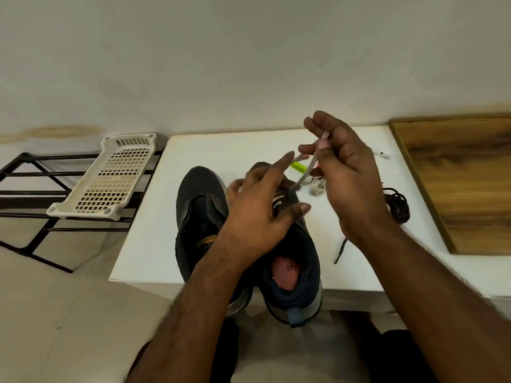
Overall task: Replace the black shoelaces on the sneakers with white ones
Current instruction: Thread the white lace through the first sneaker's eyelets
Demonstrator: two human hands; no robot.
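Right sneaker (293, 261), white table (149, 244) — right hand (348, 172) pinches white lace (307, 170) drawn up from its eyelets; left hand (260, 214) open, fingers spread over the tongue. Black laces (396, 204) lie beside — right.

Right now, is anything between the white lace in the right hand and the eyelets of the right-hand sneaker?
Yes: the left hand lies over the right-hand sneaker, covering its eyelets. The right hand pinches the white lace above it.

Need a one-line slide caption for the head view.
Right hand pulls white lace through right sneaker.
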